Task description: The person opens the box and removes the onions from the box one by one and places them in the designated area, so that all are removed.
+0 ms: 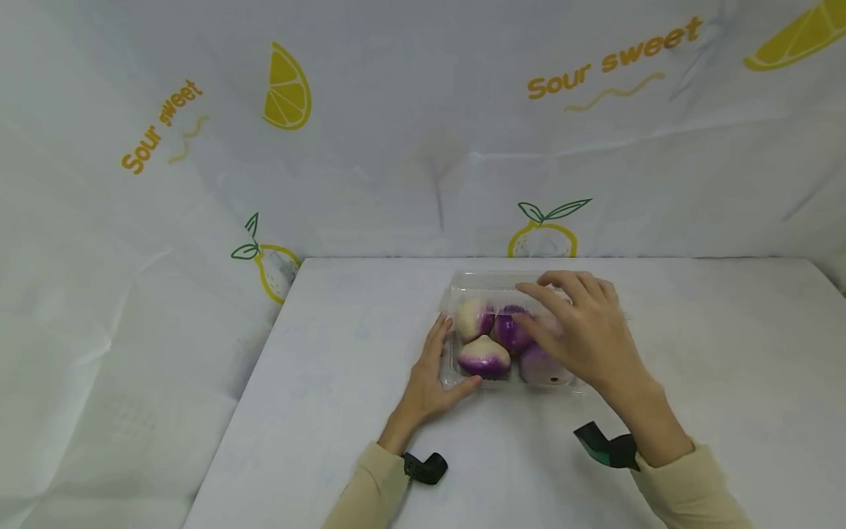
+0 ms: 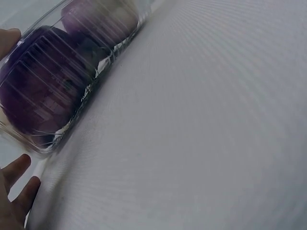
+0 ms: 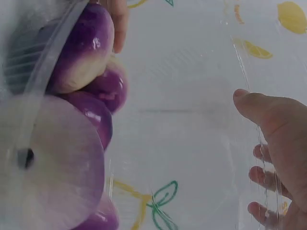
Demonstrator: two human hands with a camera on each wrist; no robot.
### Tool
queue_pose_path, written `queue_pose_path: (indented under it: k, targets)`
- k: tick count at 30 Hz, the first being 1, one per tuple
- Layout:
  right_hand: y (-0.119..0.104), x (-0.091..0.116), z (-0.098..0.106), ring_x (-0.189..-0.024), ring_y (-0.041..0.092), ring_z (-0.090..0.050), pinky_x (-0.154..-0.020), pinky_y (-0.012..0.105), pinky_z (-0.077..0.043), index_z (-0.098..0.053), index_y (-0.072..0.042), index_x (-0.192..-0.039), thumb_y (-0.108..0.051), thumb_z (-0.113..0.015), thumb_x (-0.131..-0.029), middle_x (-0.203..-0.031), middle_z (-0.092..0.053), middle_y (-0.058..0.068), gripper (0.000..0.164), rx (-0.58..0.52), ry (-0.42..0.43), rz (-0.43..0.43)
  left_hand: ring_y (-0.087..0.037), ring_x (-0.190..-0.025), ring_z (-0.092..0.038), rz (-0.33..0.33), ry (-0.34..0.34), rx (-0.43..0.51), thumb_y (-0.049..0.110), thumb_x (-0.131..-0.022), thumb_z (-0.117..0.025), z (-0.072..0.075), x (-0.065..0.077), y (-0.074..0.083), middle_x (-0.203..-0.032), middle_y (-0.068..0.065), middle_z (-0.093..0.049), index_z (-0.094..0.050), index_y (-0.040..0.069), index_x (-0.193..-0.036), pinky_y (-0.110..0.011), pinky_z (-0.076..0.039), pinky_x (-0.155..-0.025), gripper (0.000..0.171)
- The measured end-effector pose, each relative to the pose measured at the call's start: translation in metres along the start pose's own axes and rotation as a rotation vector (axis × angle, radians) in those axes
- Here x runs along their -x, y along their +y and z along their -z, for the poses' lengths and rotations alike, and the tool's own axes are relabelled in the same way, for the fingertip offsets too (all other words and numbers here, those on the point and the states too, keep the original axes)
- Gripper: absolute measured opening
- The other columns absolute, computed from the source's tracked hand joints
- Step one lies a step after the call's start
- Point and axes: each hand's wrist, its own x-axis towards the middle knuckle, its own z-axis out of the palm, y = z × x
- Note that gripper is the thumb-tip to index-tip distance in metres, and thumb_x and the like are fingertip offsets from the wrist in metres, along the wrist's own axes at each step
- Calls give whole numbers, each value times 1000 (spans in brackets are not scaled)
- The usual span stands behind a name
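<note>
A clear plastic clamshell box [image 1: 448, 376] rests on the table and holds several purple-and-white turnips [image 1: 485, 358]. My left hand [image 1: 429, 389] lies at its left side, with the thumb at the near edge and the fingers fairly straight along the side. In the left wrist view the thumb [image 2: 8, 40] touches the box, while two fingertips [image 2: 29, 189] stand just off it. My right hand [image 1: 584, 330] is over the box's right part, holding the raised clear lid [image 3: 192, 143]. In the right wrist view its thumb [image 3: 259, 108] is on the near side, with fingers seen through the plastic.
The white table [image 1: 330, 411] reaches back to a white sheet [image 1: 396, 169] printed with lemons and lettering. A dark strap piece [image 1: 426, 468] sits at the left wrist, and another dark piece [image 1: 608, 447] sticks out from the right wrist.
</note>
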Motion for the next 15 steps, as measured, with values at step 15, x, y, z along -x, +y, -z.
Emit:
queue_pose_path:
  k: [15]
  targets:
    - [49, -11, 9, -118, 54, -45, -90, 56, -35, -73, -7, -117, -28, -68, -97, -129, -58, 29, 29, -131, 156, -170, -33, -147, -45, -24, 12, 7, 34, -80, -78, -2, 0, -3, -172, -11, -21, -28, 9, -160, -54, -48, -109, 98]
